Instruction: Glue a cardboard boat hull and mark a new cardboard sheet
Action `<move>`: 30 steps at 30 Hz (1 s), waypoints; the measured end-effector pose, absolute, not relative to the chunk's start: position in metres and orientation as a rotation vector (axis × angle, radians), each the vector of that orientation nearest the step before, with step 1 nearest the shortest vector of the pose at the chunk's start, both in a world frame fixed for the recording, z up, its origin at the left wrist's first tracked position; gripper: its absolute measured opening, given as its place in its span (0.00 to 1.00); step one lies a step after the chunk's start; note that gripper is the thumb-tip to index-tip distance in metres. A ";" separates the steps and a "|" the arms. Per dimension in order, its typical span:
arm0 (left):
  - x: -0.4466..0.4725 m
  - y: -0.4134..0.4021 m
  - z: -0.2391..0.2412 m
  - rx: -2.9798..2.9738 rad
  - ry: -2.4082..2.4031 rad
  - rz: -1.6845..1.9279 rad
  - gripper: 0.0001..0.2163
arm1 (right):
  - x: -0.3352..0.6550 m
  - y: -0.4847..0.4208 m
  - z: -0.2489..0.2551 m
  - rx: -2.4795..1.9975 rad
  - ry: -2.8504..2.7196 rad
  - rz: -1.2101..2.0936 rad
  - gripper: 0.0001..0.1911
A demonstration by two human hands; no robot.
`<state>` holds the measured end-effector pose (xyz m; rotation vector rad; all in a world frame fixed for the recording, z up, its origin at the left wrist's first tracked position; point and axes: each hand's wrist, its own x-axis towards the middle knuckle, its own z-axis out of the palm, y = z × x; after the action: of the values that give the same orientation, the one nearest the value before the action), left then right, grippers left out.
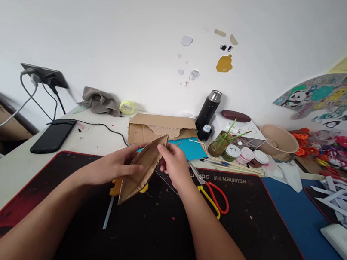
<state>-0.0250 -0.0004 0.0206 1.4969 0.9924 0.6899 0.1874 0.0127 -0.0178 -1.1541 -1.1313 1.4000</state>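
Observation:
A folded, boat-shaped piece of cardboard (144,164) is held up above the black mat, with its pointed ends at top and bottom. My left hand (114,164) grips it from the left, thumb lying across the near face. With thumb and fingers, my right hand (172,160) pinches its upper right edge. Behind and below the cardboard is a partly hidden yellow-orange tool (115,186), with a translucent stick (108,213) jutting from it toward me. Scissors (212,194) with red and yellow handles lie right of my right hand.
The black desk mat (149,248) covers the front. Behind it lie flat cardboard (141,127) and blue sheet (190,149). Paint jars (232,152), a black thermos (208,109) and a bowl (278,139) stand back right. A phone (53,136) lies left; paper strips (345,201) are heaped right.

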 end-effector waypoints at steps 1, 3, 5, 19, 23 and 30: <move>-0.029 0.001 0.021 1.494 0.994 0.664 0.30 | 0.189 0.014 -0.017 -1.157 -1.086 1.410 0.23; -0.038 0.007 0.018 1.516 1.066 0.633 0.30 | 0.192 0.016 -0.017 -1.137 -1.028 1.430 0.24; -0.048 0.015 0.013 1.547 1.205 0.702 0.28 | 0.193 0.016 -0.017 -1.106 -1.029 1.440 0.25; -0.069 0.031 0.010 1.721 1.603 0.834 0.23 | 0.198 0.020 -0.020 -1.134 -1.155 1.363 0.25; -0.073 0.032 0.013 1.557 1.551 0.986 0.25 | 0.199 0.021 -0.022 -1.146 -1.177 1.337 0.24; -0.071 0.031 0.012 1.522 1.558 1.079 0.22 | 0.197 0.023 -0.029 -1.159 -1.209 1.308 0.23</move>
<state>-0.0711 0.0308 0.0120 1.5221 1.5578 1.0788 0.1969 0.0228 -0.0287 -1.1588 -1.2093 1.3080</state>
